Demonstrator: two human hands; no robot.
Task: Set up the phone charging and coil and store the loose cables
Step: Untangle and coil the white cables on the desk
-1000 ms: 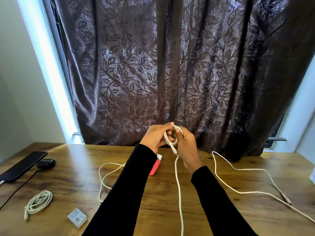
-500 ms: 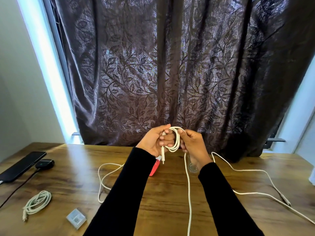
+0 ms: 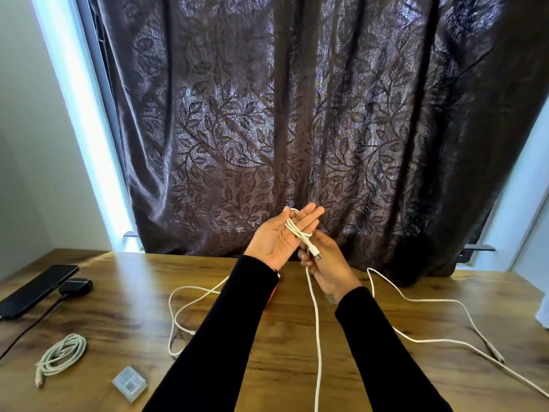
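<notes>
I see the left hand (image 3: 279, 237) at frame center, palm up, fingers straight, white cable (image 3: 298, 230) looped across them. The right hand (image 3: 325, 263) just below pinches the cable's plug end; the rest trails down to the surface (image 3: 267, 337). A coiled cable (image 3: 61, 355) lies lower left, the phone (image 3: 32, 289) at the left edge.
</notes>
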